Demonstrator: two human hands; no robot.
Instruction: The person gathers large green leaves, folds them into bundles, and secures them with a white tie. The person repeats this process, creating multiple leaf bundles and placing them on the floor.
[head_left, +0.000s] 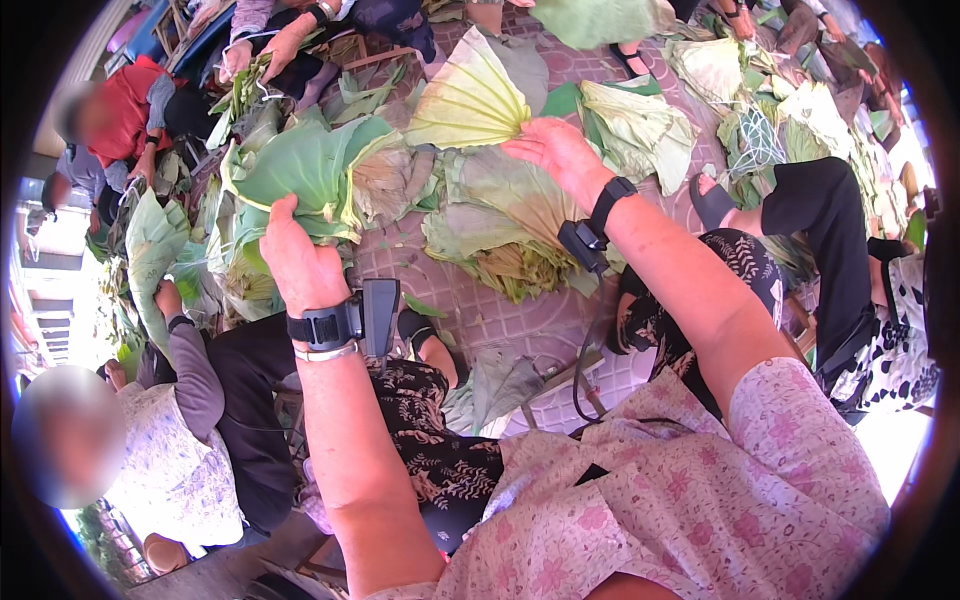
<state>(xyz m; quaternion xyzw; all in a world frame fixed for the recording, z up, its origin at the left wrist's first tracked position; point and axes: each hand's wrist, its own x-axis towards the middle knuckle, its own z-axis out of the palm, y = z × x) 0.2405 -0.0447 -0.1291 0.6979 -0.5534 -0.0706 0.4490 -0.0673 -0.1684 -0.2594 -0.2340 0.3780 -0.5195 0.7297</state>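
My left hand (300, 259) grips a bundle of green lotus leaves (307, 161), thumb on top. In my right hand (559, 154) is a pale yellow-green lotus leaf (472, 97), held near its narrow end and fanned out away from me. Below that hand, a pile of drying lotus leaves (510, 202) lies on the paving, its lower layers brown and crumpled. Just beyond my right wrist rests another pale folded leaf (637, 124). Each wrist carries a strapped black device.
Red paving tiles (405, 277) show between the piles. Co-workers sit close on both sides, one holding a rolled leaf bundle (154, 247) at left. More leaves with white netting (757, 142) lie at right. A loose grey-green leaf (491, 390) is near my feet. A cable (581, 360) hangs from my right wrist.
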